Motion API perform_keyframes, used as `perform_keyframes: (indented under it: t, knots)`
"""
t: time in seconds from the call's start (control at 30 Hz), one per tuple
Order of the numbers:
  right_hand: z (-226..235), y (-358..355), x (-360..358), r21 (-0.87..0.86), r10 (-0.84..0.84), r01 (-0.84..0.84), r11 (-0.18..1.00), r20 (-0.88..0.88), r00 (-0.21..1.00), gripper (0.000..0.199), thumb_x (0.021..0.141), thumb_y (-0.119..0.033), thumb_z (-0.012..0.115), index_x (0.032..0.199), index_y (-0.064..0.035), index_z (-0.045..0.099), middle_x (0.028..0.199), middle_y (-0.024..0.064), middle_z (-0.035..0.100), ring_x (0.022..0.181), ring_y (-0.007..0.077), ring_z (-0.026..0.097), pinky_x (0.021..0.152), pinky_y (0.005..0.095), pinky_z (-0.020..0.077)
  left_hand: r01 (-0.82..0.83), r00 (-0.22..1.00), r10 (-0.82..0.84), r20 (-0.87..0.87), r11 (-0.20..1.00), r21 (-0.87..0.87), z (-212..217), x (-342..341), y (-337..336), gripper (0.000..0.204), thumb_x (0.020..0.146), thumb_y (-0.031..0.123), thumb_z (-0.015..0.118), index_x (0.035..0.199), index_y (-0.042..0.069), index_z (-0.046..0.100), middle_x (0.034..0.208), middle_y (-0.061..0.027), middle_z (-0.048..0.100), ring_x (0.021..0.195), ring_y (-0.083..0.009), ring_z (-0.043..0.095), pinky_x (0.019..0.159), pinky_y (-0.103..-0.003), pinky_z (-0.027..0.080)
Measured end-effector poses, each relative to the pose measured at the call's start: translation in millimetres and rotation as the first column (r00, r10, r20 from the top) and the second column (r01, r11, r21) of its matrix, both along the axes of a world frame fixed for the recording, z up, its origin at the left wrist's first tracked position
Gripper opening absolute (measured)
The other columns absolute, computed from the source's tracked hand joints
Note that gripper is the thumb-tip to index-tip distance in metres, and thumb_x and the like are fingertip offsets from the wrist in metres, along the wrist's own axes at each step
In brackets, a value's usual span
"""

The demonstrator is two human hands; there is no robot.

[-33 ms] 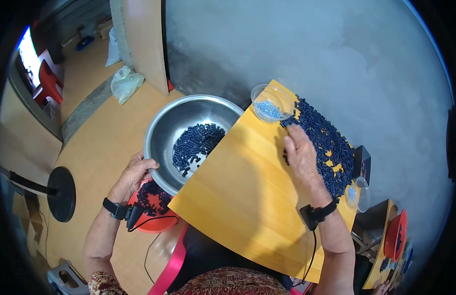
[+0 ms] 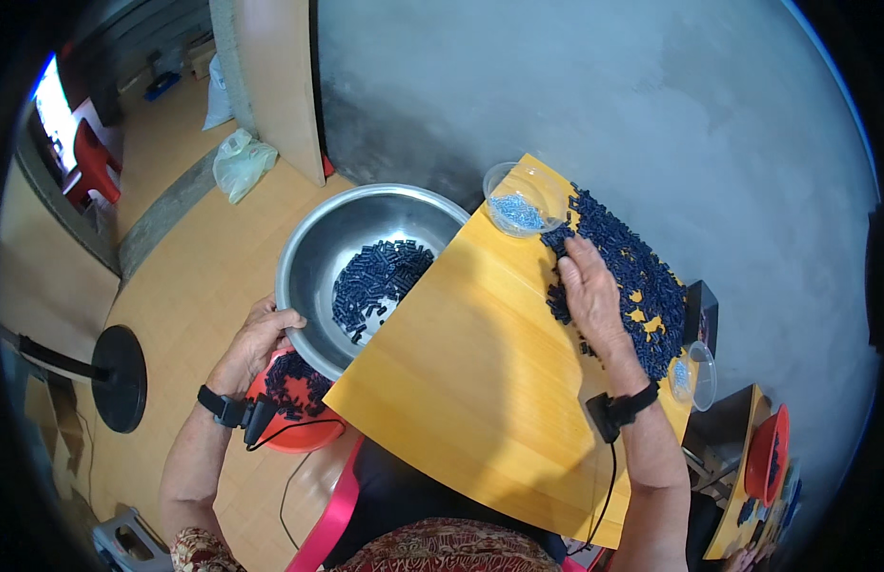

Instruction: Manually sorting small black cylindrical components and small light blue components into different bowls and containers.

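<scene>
My left hand grips the near left rim of a wide steel basin, thumb over the edge. Inside the basin lies a heap of short dark blue tube-like pieces. The basin's right side meets the edge of a yellow table. On the table my right hand rests at the left border of a broad spread of the same dark pieces. Its thumb stands apart and its fingers stretch over the pieces, with nothing visibly gripped. Beyond it stands a clear plastic bowl holding small light-blue bits.
Below the steel basin is a red basin with more dark pieces. A second clear cup and a dark box sit at the table's right edge. A black round stand base is at left. At far right is another red basin.
My right hand has shifted slightly right over the spread, uncovering more dark pieces along its left border. The left hand keeps its grip on the basin.
</scene>
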State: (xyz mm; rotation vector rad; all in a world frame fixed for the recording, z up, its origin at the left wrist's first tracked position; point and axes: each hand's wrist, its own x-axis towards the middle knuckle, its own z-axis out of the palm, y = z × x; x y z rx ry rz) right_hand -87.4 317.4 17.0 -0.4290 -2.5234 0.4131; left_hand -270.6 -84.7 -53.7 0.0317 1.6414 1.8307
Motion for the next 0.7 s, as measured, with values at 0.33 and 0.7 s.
perform_keyframes:
  t: [0.33, 0.7]
  knots:
    - [-20.2, 67.7, -51.7, 0.251, -0.022, -0.048, 0.967, 0.268, 0.963, 0.041, 0.094, -0.028, 0.052, 0.125, -0.0005, 0.053, 0.129, 0.0221, 0.053, 0.127, 0.0363, 0.046, 0.105, 0.0430, 0.0389, -0.022, 1.000, 0.022, -0.005, 0.995, -0.100, 7.2, 3.3, 1.4, 0.032, 0.073, -0.003, 0.057, 0.104, 0.001, 0.058, 0.077, -0.0017, 0.060, 0.059, -0.0086, 0.057, 0.053, -0.023, 0.051]
    - [-32.4, 49.6, -44.0, 0.214, 0.092, -0.161, 0.964, 0.300, 0.949, 0.045, 0.094, -0.026, 0.055, 0.129, -0.0006, 0.049, 0.131, 0.0232, 0.050, 0.127, 0.0373, 0.045, 0.104, 0.0452, 0.0386, -0.021, 1.000, 0.018, -0.022, 0.989, -0.147, 3.1, 2.4, 0.8, 0.028, 0.075, 0.002, 0.060, 0.102, 0.005, 0.061, 0.079, 0.0009, 0.062, 0.063, -0.0073, 0.056, 0.058, -0.022, 0.048]
